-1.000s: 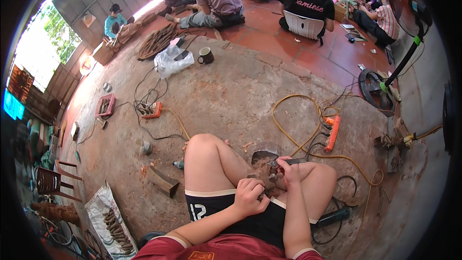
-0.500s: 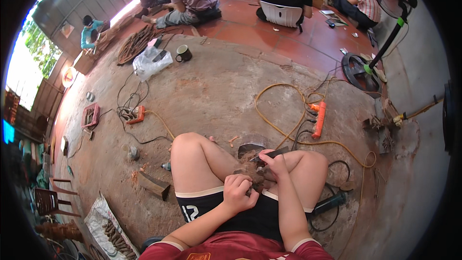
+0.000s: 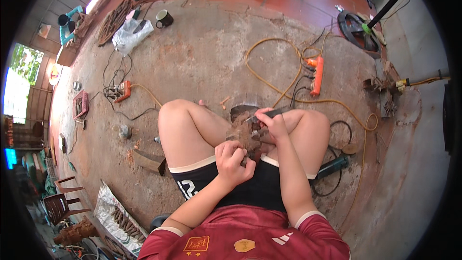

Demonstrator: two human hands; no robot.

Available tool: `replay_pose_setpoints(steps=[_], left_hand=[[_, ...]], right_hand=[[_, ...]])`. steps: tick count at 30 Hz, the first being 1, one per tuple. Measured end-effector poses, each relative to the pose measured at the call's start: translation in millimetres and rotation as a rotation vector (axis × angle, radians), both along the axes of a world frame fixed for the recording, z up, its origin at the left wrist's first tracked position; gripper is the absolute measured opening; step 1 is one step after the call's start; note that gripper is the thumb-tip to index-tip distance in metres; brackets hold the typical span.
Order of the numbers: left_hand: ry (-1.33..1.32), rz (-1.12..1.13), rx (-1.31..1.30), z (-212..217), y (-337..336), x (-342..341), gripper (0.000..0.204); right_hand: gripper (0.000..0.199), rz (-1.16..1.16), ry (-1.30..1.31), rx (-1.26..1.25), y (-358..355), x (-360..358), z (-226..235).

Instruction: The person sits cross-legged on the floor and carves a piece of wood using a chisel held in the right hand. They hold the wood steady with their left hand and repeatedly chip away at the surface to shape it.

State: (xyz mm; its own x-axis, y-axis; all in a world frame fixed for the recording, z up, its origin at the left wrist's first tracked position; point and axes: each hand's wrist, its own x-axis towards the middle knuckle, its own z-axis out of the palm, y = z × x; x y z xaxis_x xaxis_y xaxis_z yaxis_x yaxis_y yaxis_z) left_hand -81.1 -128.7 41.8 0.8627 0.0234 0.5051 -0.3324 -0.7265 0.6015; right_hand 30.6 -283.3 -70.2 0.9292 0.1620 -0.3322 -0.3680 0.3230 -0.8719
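Between my crossed legs sits a brown, rough carved wooden piece point(image 3: 245, 136) with a knobbly surface. My left hand point(image 3: 234, 163) is closed around its near end, fingers curled. At its far right side, my right hand point(image 3: 272, 125) grips a slim dark tool point(image 3: 275, 113) whose other end points to the right over my thigh. The tool's working tip is too small to make out against the wood. Just beyond the carving stands a dark rounded block point(image 3: 248, 100), partly covered by the piece.
Orange power strips point(image 3: 316, 76) with yellow cable point(image 3: 337, 100) lie ahead. A dark green power tool point(image 3: 332, 167) rests by my right thigh. At left are a wooden wedge point(image 3: 148, 162), a glass jar point(image 3: 121, 131) and a white sack point(image 3: 108, 207). A mug point(image 3: 164, 19) and fan base point(image 3: 358, 31) stand farther off.
My view has tilted downward, so the floor and my legs sit higher in it. Both hands keep their hold on the carving and the tool, with little shift between them.
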Motion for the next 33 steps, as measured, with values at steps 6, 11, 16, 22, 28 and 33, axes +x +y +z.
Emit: replay_pose_setpoints(steps=[6, 11, 16, 22, 28, 33], left_hand=[[-0.006, 0.000, 0.001, -2.9, 0.6, -2.0, 0.018], [-0.003, -0.008, 0.002, -0.5, -0.5, 2.0, 0.018], [0.012, -0.062, -0.007, 4.3, 1.4, 8.6, 0.017], [-0.008, -0.050, 0.062, 15.1, 12.4, 33.0, 0.015], [-0.088, -0.074, 0.140, 28.5, 34.6, 79.5, 0.013], [0.256, 0.211, 0.350, 44.8, 49.9, 111.2, 0.032]], right_hand=[[0.011, 0.041, -0.114, -0.107, 0.0, -2.2, -2.5], [0.010, 0.063, -0.152, -0.189, -1.5, 1.1, -4.6], [0.012, -0.022, -0.135, -0.274, -0.2, -0.6, 4.9], [0.013, 0.067, -0.025, -0.125, -5.8, 12.8, -2.2], [0.014, -0.187, 0.052, -0.133, -6.0, 18.4, -15.2], [0.014, -0.209, 0.038, -0.030, -5.9, 18.6, -17.3]])
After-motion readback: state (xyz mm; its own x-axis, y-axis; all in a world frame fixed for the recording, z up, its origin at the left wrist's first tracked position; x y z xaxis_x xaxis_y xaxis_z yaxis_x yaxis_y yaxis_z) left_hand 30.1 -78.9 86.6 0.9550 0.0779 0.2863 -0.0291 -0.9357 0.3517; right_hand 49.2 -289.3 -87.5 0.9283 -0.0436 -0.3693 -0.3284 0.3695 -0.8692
